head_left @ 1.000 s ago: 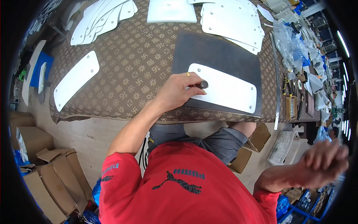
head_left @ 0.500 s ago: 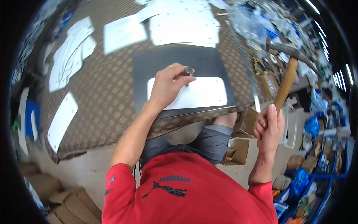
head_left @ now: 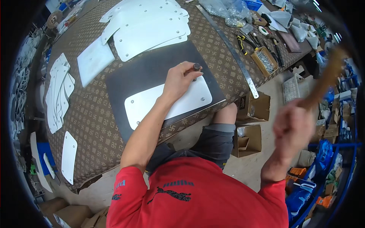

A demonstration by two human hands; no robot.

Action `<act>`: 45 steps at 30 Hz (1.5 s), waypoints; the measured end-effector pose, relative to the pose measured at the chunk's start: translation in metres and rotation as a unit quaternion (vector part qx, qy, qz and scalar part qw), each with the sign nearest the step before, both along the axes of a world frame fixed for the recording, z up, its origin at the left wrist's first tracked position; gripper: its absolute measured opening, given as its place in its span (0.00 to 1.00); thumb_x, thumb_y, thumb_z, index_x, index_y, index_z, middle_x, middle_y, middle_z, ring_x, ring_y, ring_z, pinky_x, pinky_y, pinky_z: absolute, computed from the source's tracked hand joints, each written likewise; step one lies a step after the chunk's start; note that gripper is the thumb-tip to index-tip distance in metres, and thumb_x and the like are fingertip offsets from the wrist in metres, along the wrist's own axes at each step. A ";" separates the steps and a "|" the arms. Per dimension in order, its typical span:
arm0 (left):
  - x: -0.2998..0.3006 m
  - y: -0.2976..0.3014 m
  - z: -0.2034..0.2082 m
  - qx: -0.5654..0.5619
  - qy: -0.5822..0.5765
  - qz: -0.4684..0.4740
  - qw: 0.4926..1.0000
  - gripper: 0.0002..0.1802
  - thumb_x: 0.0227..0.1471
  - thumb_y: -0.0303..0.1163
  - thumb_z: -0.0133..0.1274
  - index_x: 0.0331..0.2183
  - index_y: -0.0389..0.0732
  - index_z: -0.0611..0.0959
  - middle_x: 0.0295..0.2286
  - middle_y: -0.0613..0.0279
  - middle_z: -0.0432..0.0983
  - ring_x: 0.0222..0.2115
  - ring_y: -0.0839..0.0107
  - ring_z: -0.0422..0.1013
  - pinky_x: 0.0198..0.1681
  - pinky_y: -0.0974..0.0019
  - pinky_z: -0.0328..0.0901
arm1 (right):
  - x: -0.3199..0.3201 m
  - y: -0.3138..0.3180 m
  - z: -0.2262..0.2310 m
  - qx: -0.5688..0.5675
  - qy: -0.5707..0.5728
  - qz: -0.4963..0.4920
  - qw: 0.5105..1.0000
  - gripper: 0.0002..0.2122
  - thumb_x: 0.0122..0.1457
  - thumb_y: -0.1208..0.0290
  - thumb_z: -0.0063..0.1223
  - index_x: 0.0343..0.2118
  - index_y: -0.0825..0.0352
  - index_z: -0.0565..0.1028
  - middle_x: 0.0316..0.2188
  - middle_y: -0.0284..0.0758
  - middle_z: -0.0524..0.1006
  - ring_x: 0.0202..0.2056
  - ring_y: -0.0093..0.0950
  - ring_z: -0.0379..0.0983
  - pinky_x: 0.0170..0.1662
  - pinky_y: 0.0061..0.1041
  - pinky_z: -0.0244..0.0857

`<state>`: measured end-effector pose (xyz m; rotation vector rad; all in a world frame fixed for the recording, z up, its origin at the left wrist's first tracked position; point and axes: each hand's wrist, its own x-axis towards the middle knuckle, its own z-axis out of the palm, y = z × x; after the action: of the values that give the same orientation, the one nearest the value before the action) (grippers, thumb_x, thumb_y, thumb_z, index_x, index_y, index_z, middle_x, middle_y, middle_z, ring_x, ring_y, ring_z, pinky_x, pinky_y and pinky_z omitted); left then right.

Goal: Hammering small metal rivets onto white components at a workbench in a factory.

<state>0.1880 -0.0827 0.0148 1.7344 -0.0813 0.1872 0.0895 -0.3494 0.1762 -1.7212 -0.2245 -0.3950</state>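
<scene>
On the dark mat (head_left: 152,66), 1 white panel (head_left: 186,100) lies lengthwise along the near edge; the nearer left hand (head_left: 178,81) pinches a short rod (head_left: 196,67) at its far-right corner; the right hand (head_left: 292,125) (blurred), right of the mat, clasps a wooden handle (head_left: 325,78).

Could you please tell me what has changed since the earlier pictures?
The left hand has carried the rod-shaped tool from near the left end of the white plate to its far right corner. The right hand, blurred, holds the hammer tilted more rightward than half a second ago. The left hand still grips the tool; the plate still lies on the dark mat.
</scene>
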 end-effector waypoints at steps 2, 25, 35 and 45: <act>0.000 -0.005 0.003 0.005 0.004 -0.006 1.000 0.09 0.53 0.24 0.61 0.39 0.34 0.85 0.33 0.63 0.79 0.32 0.75 0.75 0.40 0.70 0.68 | 0.011 -0.028 0.034 0.122 -0.091 0.211 0.966 0.10 0.69 0.64 0.46 0.32 0.63 0.67 0.17 0.25 0.61 0.14 0.14 0.52 0.14 0.15 0.45; -0.044 -0.023 0.000 -0.057 0.030 -0.099 0.993 0.12 0.51 0.21 0.61 0.40 0.33 0.84 0.32 0.61 0.78 0.31 0.74 0.74 0.39 0.67 0.70 | -0.037 -0.005 0.013 0.022 0.093 -0.015 0.995 0.13 0.68 0.60 0.48 0.34 0.66 0.68 0.15 0.23 0.59 0.11 0.13 0.50 0.13 0.16 0.41; -0.047 -0.025 -0.018 0.044 -0.036 -0.091 0.994 0.12 0.51 0.19 0.60 0.40 0.37 0.84 0.33 0.62 0.77 0.34 0.72 0.74 0.40 0.67 0.69 | -0.036 -0.028 -0.022 -0.319 -0.185 -0.006 0.929 0.11 0.70 0.62 0.45 0.32 0.61 0.71 0.20 0.24 0.67 0.15 0.17 0.59 0.19 0.20 0.55; -0.056 -0.004 0.001 -0.119 -0.002 -0.015 0.993 0.14 0.53 0.27 0.59 0.41 0.32 0.78 0.31 0.50 0.76 0.28 0.61 0.74 0.33 0.61 0.68 | -0.036 -0.003 -0.086 0.022 0.313 -0.011 0.949 0.16 0.69 0.56 0.48 0.26 0.55 0.62 0.15 0.19 0.58 0.12 0.10 0.49 0.12 0.15 0.40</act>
<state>0.1322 -0.0865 0.0163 1.4954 -0.0842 0.1708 0.0535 -0.3524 0.0900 -1.7183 0.2645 0.1416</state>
